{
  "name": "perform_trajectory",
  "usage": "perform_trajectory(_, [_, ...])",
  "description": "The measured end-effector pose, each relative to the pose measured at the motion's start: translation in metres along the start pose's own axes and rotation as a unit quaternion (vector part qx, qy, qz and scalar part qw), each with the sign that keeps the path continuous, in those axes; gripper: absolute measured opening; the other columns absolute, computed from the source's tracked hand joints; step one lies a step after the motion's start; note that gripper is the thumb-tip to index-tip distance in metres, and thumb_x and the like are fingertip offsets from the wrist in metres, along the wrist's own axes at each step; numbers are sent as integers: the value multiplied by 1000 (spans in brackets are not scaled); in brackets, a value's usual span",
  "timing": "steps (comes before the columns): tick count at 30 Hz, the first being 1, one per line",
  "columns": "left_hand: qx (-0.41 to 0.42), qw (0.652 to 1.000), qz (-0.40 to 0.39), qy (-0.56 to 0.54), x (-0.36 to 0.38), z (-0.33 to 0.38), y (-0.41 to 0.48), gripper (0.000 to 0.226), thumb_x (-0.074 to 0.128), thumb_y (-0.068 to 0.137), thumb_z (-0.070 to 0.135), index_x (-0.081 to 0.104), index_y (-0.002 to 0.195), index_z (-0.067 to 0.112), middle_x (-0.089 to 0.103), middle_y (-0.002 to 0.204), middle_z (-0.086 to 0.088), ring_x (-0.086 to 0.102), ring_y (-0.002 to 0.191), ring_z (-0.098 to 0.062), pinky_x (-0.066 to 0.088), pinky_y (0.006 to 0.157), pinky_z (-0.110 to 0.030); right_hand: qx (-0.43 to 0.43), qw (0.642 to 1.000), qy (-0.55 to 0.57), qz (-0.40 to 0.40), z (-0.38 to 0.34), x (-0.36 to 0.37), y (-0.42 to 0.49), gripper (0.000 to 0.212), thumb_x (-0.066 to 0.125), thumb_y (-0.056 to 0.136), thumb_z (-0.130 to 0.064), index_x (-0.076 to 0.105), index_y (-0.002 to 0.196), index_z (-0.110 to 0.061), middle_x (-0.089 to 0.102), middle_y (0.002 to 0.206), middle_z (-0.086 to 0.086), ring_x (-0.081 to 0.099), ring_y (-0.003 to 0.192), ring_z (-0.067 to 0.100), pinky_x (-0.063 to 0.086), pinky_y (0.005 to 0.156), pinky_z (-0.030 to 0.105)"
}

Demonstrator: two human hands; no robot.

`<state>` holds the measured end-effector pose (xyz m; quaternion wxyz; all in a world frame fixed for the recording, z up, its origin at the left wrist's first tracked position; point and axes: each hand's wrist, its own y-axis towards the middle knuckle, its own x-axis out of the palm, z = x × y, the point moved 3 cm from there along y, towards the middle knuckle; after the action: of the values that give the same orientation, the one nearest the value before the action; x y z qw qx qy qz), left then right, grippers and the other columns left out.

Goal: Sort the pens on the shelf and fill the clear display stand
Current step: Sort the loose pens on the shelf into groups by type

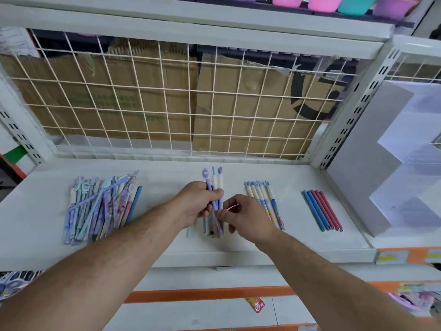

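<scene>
Reaching in from the near edge, both bare forearms meet over the middle of the white shelf (167, 173); left hand (198, 204) curled round three held pens (214, 185), thumb across their barrels; long axis runs near-to-far, decorated tops pointing away toward the back, writing ends toward the person; right hand (248, 216) just beside it, fingers curled, thumb and forefinger pinching the lower end of that bundle, detail there blurred.

Under the hands, a short row of pens (212, 229) lies flat on the shelf, partly hidden; left of them, well apart, a loose mixed pile (102, 206) of pastel pens, mostly lengthwise near-to-far, a few crossing at a slant; right of the hands, a neat cream-and-blue row (265, 201), tops away, leaning slightly leftward at the far end; further right, a blue and red row (322, 210), parallel, tips toward the near edge.

Far right, a stepped display stand (381, 163); behind the shelf, a wire grid (167, 103) with cardboard (119, 91) beyond; above, coloured bowls (322, 2).
</scene>
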<state>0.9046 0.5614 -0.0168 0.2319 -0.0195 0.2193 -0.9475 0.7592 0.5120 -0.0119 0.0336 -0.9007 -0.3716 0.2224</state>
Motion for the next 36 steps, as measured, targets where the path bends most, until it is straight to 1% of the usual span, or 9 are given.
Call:
perform_trajectory(7, [0, 1000, -26, -13, 54, 3, 8, 11, 66, 94, 18, 63, 87, 10, 58, 68, -5, 43, 53, -12, 39, 47, -22, 27, 998, 59, 9, 20, -45, -11, 20, 74, 91, -21, 62, 92, -5, 68, 67, -1, 56, 53, 14, 38, 43, 16])
perform_trajectory(10, [2, 999, -49, -17, 78, 5, 11, 11, 66, 95, 18, 64, 86, 11, 61, 71, -5, 44, 54, -13, 38, 49, -23, 24, 997, 73, 10, 31, -63, -14, 19, 73, 90, -17, 59, 89, -4, 67, 67, 6, 54, 54, 16, 37, 44, 19])
perform_trajectory(14, [2, 998, -59, -12, 107, 7, 15, 9, 65, 95, 17, 66, 90, 9, 61, 76, -9, 43, 54, -13, 37, 48, -22, 30, 995, 88, 25, 45, -87, -17, 17, 73, 90, -12, 61, 89, -1, 64, 65, 7, 52, 52, 16, 37, 42, 19])
perform_trajectory(17, [4, 998, -61, -3, 127, 8, 19, 10, 63, 96, 17, 66, 91, 9, 60, 71, -7, 44, 52, -13, 36, 47, -23, 38, 995, 85, 38, 56, -104, -19, 17, 73, 90, -12, 61, 88, -2, 64, 67, 12, 53, 52, 17, 37, 42, 20])
perform_trajectory(20, [7, 998, -62, 6, 146, 10, 20, 11, 61, 98, 16, 65, 94, 7, 62, 64, -4, 47, 52, -14, 36, 45, -22, 48, 994, 84, 50, 68, -121, -21, 15, 72, 91, -12, 61, 87, -3, 62, 66, 9, 54, 51, 16, 38, 42, 20])
perform_trajectory(24, [9, 998, -68, -1, 166, 13, 20, 14, 59, 99, 15, 65, 87, 10, 66, 66, -4, 55, 56, -16, 37, 45, -22, 54, 994, 79, 57, 79, -139, -23, 14, 71, 91, -12, 62, 88, -3, 62, 68, 10, 54, 50, 15, 38, 42, 22])
perform_trajectory(28, [6, 998, -64, -1, 176, 15, 21, 13, 58, 99, 15, 65, 89, 9, 67, 67, -5, 57, 59, -18, 38, 50, -25, 56, 994, 72, 57, 84, -150, -24, 16, 71, 91, -12, 64, 90, 2, 62, 67, 10, 53, 50, 16, 38, 42, 24])
perform_trajectory(31, [0, 999, -51, -4, 172, 14, 21, 12, 57, 99, 13, 65, 93, 7, 68, 70, -7, 59, 57, -17, 39, 47, -24, 59, 995, 61, 59, 85, -150, -20, 19, 70, 90, -11, 63, 92, 7, 61, 66, 10, 54, 52, 18, 38, 44, 27])
perform_trajectory(36, [-7, 1000, -25, -13, 147, 10, 17, 14, 57, 98, 11, 64, 87, 5, 68, 69, -7, 57, 54, -18, 39, 43, -24, 71, 994, 11, 81, 84, -139, -5, 15, 67, 90, -13, 69, 85, 1, 58, 58, 2, 50, 54, 19, 39, 47, 27])
